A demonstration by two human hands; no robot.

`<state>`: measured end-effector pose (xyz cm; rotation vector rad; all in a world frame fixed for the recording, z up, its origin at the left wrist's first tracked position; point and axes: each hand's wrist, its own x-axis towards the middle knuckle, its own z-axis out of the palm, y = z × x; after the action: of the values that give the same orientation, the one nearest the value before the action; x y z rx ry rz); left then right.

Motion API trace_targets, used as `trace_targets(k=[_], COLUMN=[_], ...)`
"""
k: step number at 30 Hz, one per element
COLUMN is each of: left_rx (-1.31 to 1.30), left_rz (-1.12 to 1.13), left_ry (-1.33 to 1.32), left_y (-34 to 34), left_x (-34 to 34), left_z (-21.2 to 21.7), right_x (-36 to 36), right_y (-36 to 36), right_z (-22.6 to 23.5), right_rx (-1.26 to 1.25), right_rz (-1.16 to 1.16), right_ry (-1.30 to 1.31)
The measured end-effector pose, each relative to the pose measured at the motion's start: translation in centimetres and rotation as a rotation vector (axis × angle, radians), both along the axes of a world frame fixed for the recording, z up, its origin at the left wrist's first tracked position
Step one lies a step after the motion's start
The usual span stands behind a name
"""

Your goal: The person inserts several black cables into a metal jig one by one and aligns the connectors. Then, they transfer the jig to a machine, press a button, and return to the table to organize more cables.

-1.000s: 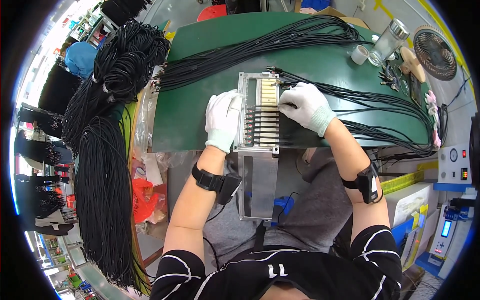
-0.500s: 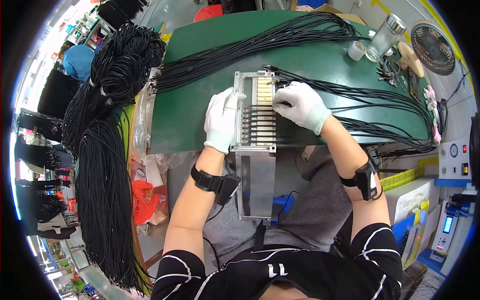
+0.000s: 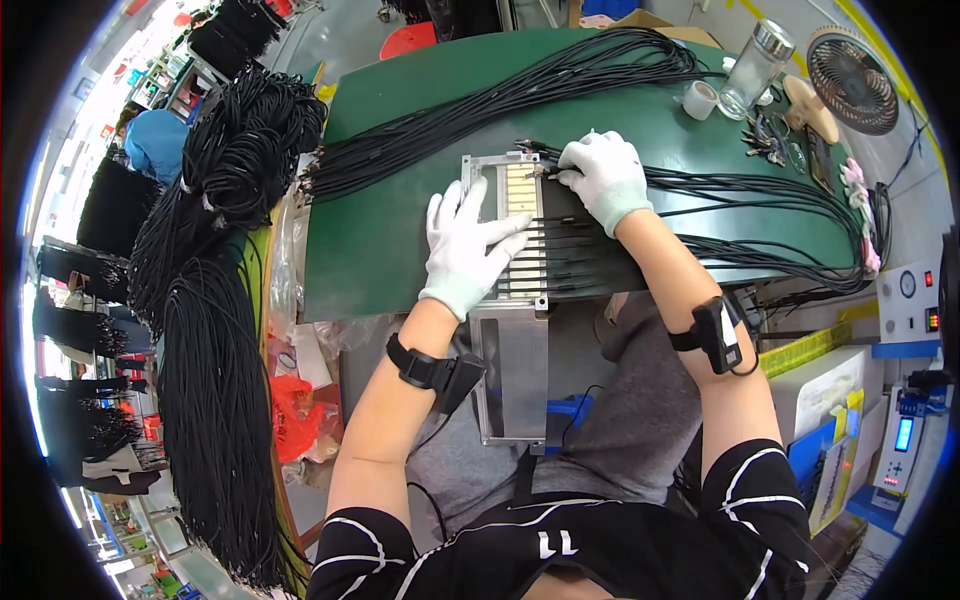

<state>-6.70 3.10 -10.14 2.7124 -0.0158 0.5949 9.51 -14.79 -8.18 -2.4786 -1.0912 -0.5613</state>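
Observation:
A long metal fixture [image 3: 475,172] with cream slotted strips lies across the table's front edge. Black cables [image 3: 570,243] rest side by side in its lower slots and run off to the right; the upper slots hold none. My left hand [image 3: 465,252], in a white glove, lies over the fixture's left side with fingers apart, thumb and forefinger reaching across the seated cables. At the fixture's upper right, my white-gloved right hand [image 3: 608,178] has its fingers bent together at a black cable end [image 3: 548,174]. The fingertips partly hide that end.
On the green table [image 3: 400,240], a long black cable bundle [image 3: 480,100] lies at the back. Thick cable hanks [image 3: 215,380] hang at the left. A glass jar [image 3: 757,70], a tape roll [image 3: 700,100] and a fan [image 3: 852,82] stand at the back right.
My left hand has moved right, from the fixture's left edge onto the cables, and its fingers have spread. My right hand has moved up from the middle slots to the cable ends at the top.

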Motion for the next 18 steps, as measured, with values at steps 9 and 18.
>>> trace_targets(k=[9, 18], left_rx=[-0.295, -0.417], left_rz=[0.021, 0.003], left_ry=[-0.188, -0.204], left_y=[0.8, 0.3], left_x=[0.7, 0.3], left_z=[0.2, 0.3], right_x=[-4.4, -3.0], right_y=[1.4, 1.0], right_z=[1.4, 0.5], right_rx=[0.178, 0.141], right_rz=[0.496, 0.519], right_ry=[0.194, 0.436])
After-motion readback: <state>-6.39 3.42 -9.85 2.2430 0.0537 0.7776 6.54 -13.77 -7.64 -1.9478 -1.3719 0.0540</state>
